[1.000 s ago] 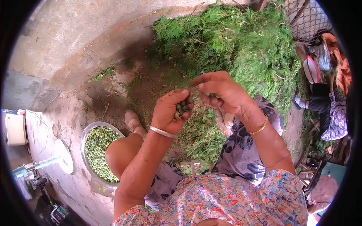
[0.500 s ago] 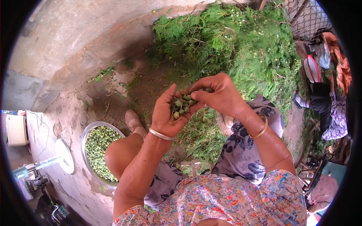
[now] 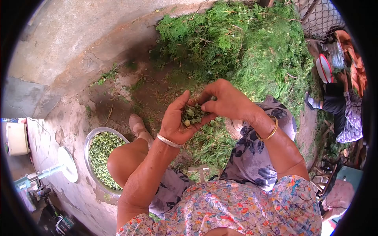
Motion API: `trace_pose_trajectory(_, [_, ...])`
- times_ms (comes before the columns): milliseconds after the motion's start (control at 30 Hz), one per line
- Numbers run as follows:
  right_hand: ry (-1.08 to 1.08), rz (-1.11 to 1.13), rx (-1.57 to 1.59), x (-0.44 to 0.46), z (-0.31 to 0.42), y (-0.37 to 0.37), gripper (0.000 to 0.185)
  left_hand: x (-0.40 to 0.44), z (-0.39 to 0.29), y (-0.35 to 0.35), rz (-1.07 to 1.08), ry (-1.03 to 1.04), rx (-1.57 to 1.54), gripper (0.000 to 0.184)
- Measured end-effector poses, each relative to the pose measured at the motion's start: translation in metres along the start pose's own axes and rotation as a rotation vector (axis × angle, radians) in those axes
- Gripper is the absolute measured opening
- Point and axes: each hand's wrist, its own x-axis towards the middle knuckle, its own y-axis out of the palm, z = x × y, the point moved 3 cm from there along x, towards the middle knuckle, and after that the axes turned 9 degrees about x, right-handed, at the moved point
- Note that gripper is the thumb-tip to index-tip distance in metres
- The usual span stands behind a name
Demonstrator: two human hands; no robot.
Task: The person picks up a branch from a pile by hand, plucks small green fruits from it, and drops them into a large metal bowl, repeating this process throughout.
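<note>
In the head view my left hand (image 3: 175, 122) is cupped, palm up, around a small heap of green cones (image 3: 193, 115) with bits of leaf among them. My right hand (image 3: 226, 100) is bent over that heap from the right, thumb and fingers pinched together at its edge. A bit of green shows inside its curled fingers, seemingly a cone; the fingertips are partly hidden. To the left of my leg a round metal basin (image 3: 87, 151) stands on the ground, full of similar green cones.
A large pile of cut green branches (image 3: 252, 51) lies ahead, against a wall. Loose sprigs (image 3: 212, 145) are scattered between my feet. A white fan (image 3: 67, 165) is at the left. Another person (image 3: 348, 114) sits at the far right beside a red-rimmed white basin (image 3: 324, 67).
My right hand has shifted slightly left and its fingers have curled in closer over the cones. My left hand still cups the heap, almost in the same place.
</note>
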Motion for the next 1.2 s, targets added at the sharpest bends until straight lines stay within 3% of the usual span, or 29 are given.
trace_pose_trajectory(67, [0.042,-0.108,0.383,0.0,-0.002,-0.003,0.019,-0.003,-0.006,0.003,0.032,0.026,0.023,0.044])
trace_pose_trajectory(100, [0.042,-0.108,0.383,0.0,0.001,-0.006,0.019,-0.004,-0.01,0.005,0.062,0.053,0.044,0.047])
trace_pose_trajectory(167, [0.109,-0.148,0.865,-0.002,0.008,-0.015,0.015,-0.006,-0.019,0.009,0.086,0.085,0.027,0.05])
trace_pose_trajectory(200, [0.107,-0.143,0.863,-0.002,0.009,-0.017,0.015,-0.008,-0.022,0.01,0.11,0.118,0.012,0.052])
trace_pose_trajectory(267, [0.125,-0.175,1.284,-0.003,0.009,-0.021,0.015,-0.008,-0.026,0.008,0.119,0.143,-0.027,0.052])
trace_pose_trajectory(300, [0.094,-0.174,1.338,-0.003,0.011,-0.021,0.021,-0.008,-0.028,0.008,0.129,0.161,-0.067,0.053])
trace_pose_trajectory(467, [0.042,-0.231,0.892,-0.001,0.007,-0.012,0.021,-0.008,-0.028,0.005,0.072,0.182,-0.093,0.05])
trace_pose_trajectory(533, [-0.325,-0.215,0.469,-0.001,0.015,-0.002,0.015,-0.008,-0.028,0.001,0.029,0.183,-0.101,0.047])
trace_pose_trajectory(567, [-0.291,-0.226,0.272,-0.003,0.013,0.001,0.012,-0.006,-0.029,-0.002,0.035,0.187,-0.091,0.046])
trace_pose_trajectory(667, [-0.24,-0.246,0.108,-0.002,0.007,0.008,0.01,-0.005,-0.028,-0.005,0.01,0.19,-0.059,0.043])
trace_pose_trajectory(767, [-0.138,-0.242,0.279,-0.003,0.012,0.005,0.014,-0.008,-0.026,0.004,-0.003,0.186,-0.012,0.041])
trace_pose_trajectory(867, [-0.226,-0.231,0.423,-0.004,0.015,0.009,0.014,-0.005,-0.024,0.001,0.027,0.155,0.054,0.038])
trace_pose_trajectory(933, [-0.268,-0.194,0.335,-0.001,0.012,0.013,0.015,-0.002,-0.021,-0.005,0.041,0.128,0.095,0.037])
trace_pose_trajectory(1000, [-0.309,-0.158,0.247,0.0,0.012,0.015,0.015,-0.001,-0.015,-0.009,-0.104,0.112,0.115,0.031])
trace_pose_trajectory(1100, [-0.194,-0.189,0.233,0.001,0.014,0.01,0.015,-0.004,-0.011,0.007,-0.009,0.129,0.084,0.027])
trace_pose_trajectory(1167, [-0.09,-0.219,0.517,0.001,0.013,0.001,0.014,-0.004,-0.014,0.004,0.019,0.143,0.121,0.027])
trace_pose_trajectory(1200, [-0.09,-0.221,0.514,0.002,0.012,-0.002,0.014,-0.004,-0.017,0.003,0.046,0.159,0.158,0.027])
